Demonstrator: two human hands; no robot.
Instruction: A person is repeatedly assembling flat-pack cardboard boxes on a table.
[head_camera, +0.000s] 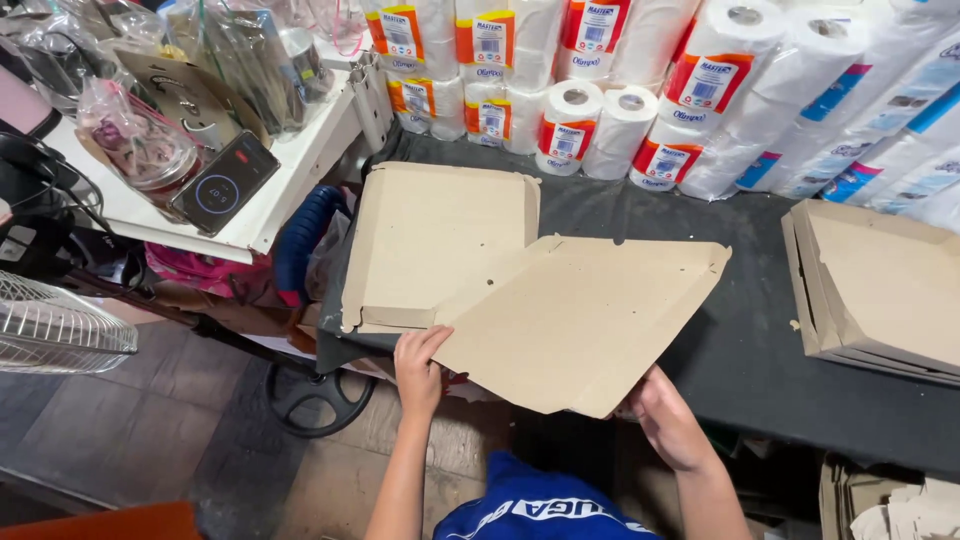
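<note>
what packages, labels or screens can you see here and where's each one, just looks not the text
Paper roll packs: stacked along the back of the dark table, white rolls in clear wrap.
Orange-red labels: rectangular, on the middle packs.
Blue-patterned packs: back right, white with blue and pink.
Small screen device: on the white shelf at left, dark slab showing a blue ring.
Clear bags: on that shelf, crinkled plastic.

matt brown cardboard sheet (580, 320); dull dark table (740, 350); glossy plastic-wrapped paper rolls (600, 120); wire metal fan grille (55, 330).
</note>
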